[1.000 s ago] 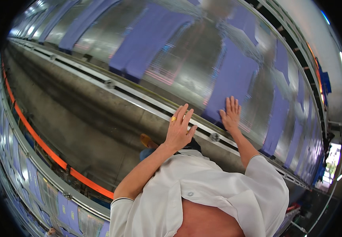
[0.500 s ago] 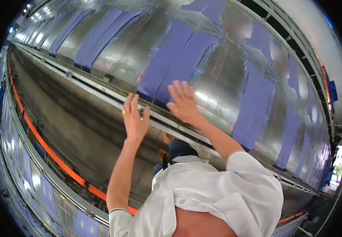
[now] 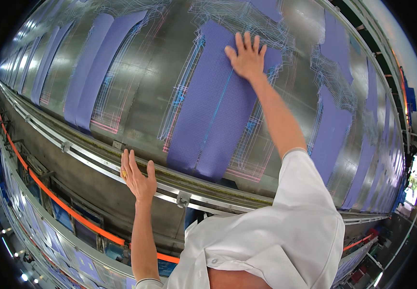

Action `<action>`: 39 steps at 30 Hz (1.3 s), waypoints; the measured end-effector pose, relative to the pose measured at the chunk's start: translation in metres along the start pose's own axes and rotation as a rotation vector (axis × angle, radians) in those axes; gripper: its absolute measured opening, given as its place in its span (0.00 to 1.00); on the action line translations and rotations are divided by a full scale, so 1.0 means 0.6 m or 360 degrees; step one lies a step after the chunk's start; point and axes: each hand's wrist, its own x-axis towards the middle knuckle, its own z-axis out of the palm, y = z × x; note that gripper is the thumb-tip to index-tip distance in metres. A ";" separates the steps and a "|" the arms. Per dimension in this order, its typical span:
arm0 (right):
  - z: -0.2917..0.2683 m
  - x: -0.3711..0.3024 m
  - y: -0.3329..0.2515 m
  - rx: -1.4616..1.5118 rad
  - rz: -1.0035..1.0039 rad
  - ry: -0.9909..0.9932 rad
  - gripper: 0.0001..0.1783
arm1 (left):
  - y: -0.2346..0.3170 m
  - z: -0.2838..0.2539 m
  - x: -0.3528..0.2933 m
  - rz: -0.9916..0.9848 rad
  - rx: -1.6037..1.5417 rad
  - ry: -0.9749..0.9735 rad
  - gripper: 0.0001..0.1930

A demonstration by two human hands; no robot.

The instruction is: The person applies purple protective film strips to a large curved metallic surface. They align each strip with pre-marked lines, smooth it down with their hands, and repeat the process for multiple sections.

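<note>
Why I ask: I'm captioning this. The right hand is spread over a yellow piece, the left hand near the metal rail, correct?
Not quite: the head view shows that piece is purple, not yellow. The right hand is spread over it, and the left hand is near the metal rail.

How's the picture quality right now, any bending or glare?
Head view: the orange strip curves, with black corners; head view: pale glare spots the grey table toward its far left end; head view: the purple panel near the right hand looks fairly sharp.
</note>
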 end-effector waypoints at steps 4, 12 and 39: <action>0.000 0.090 0.028 0.0033 0.0124 0.0023 0.43 | -0.005 0.005 0.008 -0.0013 0.0043 -0.0034 0.34; -0.002 -0.057 -0.125 -0.0077 -0.0281 -0.0192 0.42 | -0.004 0.006 0.012 0.0039 0.0039 0.0037 0.33; -0.036 -0.319 -0.249 0.0141 -0.0708 -0.0462 0.49 | -0.003 0.003 0.011 0.0121 0.0032 0.0033 0.30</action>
